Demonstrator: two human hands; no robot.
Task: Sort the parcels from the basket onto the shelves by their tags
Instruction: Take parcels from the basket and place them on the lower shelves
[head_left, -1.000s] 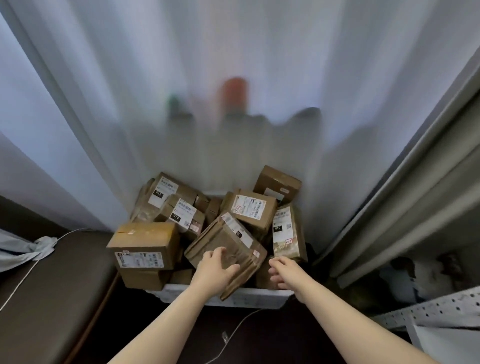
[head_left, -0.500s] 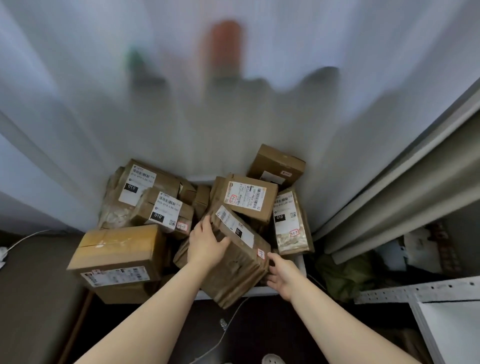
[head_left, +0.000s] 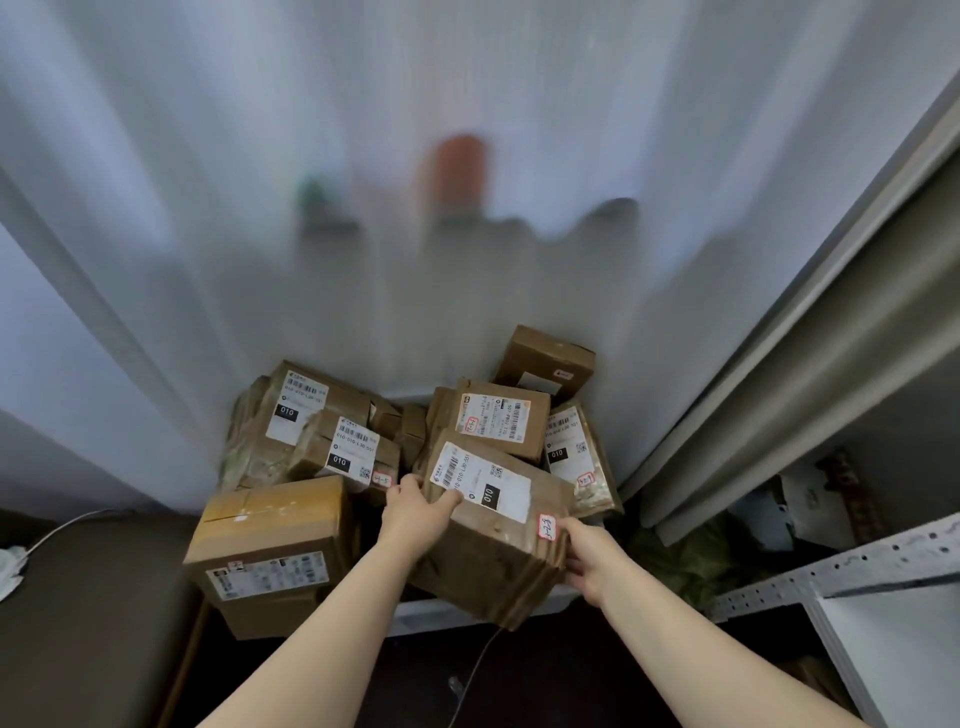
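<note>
Gripping one taped parcel (head_left: 493, 545), left hand (head_left: 415, 514) and right hand (head_left: 589, 558) curled round its edges, the person seems early in sorting, the basket (head_left: 431, 617) heaped with others

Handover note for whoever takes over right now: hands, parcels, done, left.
Left hand: grips the upper-left edge of the brown tape-wrapped cardboard parcel with a white shipping label.
Right hand: grips its right edge beside the small red-bordered tag; handwriting unreadable.
Parcel is tilted over the white basket at its front rim; the other brown cardboard parcels lie piled in the basket.
Done: one parcel gripped. Left: read its tag, shelve it on the white metal shelving at right, then sort the rest.
</note>
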